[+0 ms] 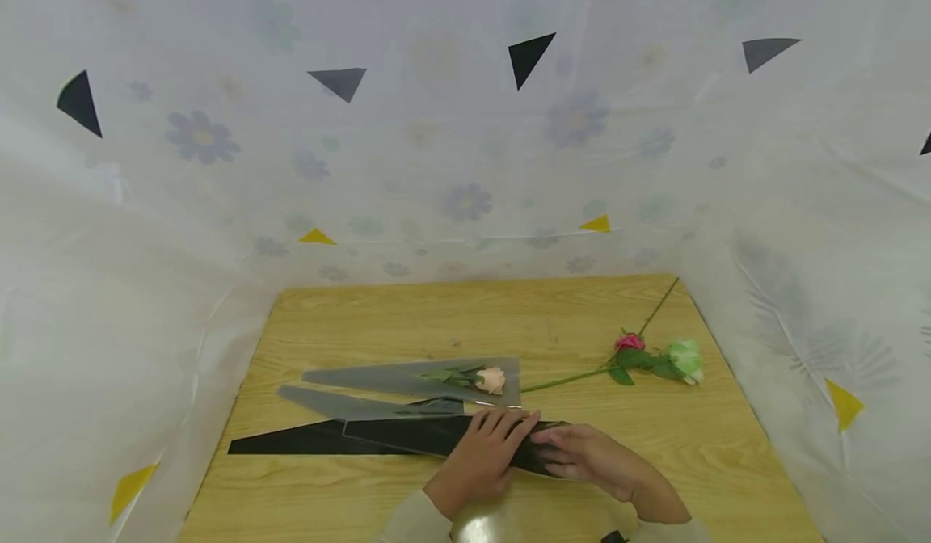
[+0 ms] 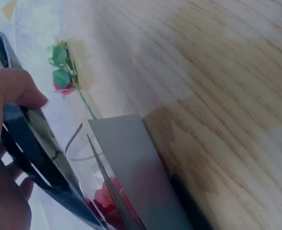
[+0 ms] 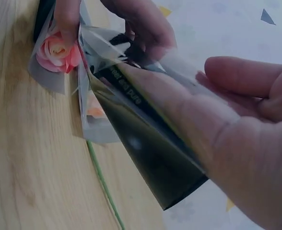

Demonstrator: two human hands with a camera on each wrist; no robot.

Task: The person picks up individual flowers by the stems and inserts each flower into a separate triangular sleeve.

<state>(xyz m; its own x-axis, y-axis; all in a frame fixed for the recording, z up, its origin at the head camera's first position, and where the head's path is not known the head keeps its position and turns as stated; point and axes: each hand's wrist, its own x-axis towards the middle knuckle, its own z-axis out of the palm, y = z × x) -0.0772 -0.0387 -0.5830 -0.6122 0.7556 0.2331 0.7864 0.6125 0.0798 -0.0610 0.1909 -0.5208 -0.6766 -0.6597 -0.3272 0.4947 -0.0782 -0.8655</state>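
Observation:
A black flower sleeve (image 1: 407, 434) with a clear film side and printed lettering lies under both hands. My left hand (image 1: 483, 456) grips it near its wide mouth; fingers and thumb are on either side of the sleeve (image 3: 150, 167). My right hand (image 1: 596, 460) has its fingers inside the mouth, visible through the film in the right wrist view, with the thumb (image 3: 246, 79) straight and apart. Just beyond lies a peach rose (image 1: 490, 380) in a grey sleeve (image 1: 364, 376). Beside it is another grey sleeve (image 1: 327, 401), partly covered. A pinkish-red rose (image 2: 107, 201) shows through film in the left wrist view.
Another black sleeve (image 1: 284, 439) lies flat at the left, partly beneath the held one. At the right lie a crimson rose (image 1: 629, 342) and a pale green rose (image 1: 685, 361), both long-stemmed. White patterned sheeting (image 1: 465, 147) walls the wooden table (image 1: 407, 317).

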